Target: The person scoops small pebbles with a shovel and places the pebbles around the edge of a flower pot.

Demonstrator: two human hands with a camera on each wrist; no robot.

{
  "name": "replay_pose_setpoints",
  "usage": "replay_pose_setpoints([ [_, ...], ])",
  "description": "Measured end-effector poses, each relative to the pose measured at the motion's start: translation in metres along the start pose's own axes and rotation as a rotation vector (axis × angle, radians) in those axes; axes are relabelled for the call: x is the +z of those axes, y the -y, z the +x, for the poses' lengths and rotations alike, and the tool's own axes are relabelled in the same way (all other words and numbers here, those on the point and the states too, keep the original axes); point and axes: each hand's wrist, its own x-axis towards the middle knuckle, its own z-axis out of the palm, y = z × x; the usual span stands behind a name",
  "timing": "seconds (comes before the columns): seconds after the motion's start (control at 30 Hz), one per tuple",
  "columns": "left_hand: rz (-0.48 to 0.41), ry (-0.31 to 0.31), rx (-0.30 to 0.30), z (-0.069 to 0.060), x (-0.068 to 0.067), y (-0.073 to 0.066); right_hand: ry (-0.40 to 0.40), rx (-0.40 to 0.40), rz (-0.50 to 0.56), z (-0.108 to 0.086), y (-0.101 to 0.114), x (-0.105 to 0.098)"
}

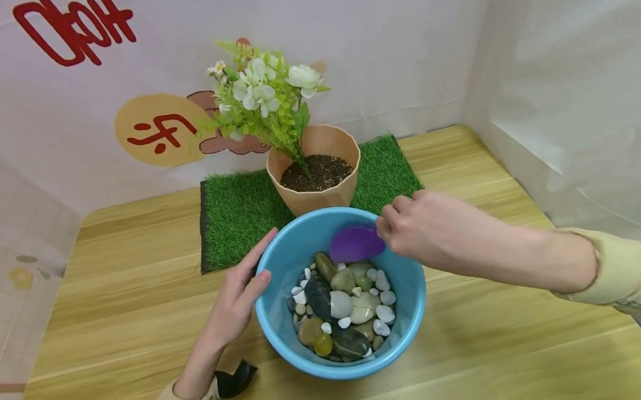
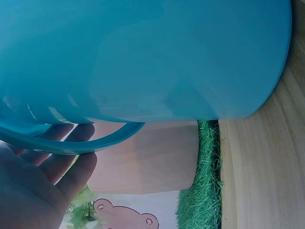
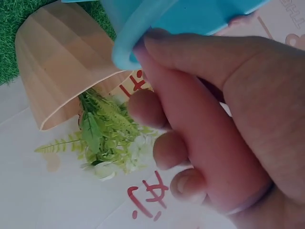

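While my right hand [image 1: 418, 226] curls round the purple scoop [image 1: 354, 244], my left hand [image 1: 233, 302] touches the tub [image 1: 343, 370]. Left fingers [image 1: 258, 250] nearly straight.

Right hand [image 3: 252, 90] gripping smooth, tapered pink handle [image 3: 202, 133], narrow end just beside rounded light-blue rim [image 3: 135, 38]. Beyond: faceted peach pot [image 3: 66, 57], leafy green plant [image 3: 112, 121] with white blossoms [image 3: 105, 169], green artificial grass [image 3: 24, 24], red lettering [image 3: 155, 193].
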Motion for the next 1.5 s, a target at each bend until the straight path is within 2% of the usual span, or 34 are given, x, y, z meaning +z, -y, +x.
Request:
replay_pose_setpoints([
  [0.23, 0.0, -0.002, 0.008, 0.001, 0.0, 0.0, 0.065, -0.113, 0.005, 0.007, 0.002, -0.001],
  [0.47, -0.008, 0.005, 0.001, 0.0, 0.0, 0.001, 0.158, -0.1, 0.112, 0.01, -0.006, 0.003],
  [0.8, -0.009, 0.01, -0.006, 0.0, -0.001, 0.0, 0.187, -0.137, 0.192, 0.015, -0.014, -0.006],
  [1.1, -0.013, 0.004, -0.007, 0.0, 0.0, 0.001, 0.203, -0.162, 0.33, 0.022, -0.014, 0.008],
  [1.5, -0.017, 0.015, -0.01, 0.0, -0.001, 0.001, 0.204, -0.167, 0.421, 0.021, -0.021, 0.008],
])
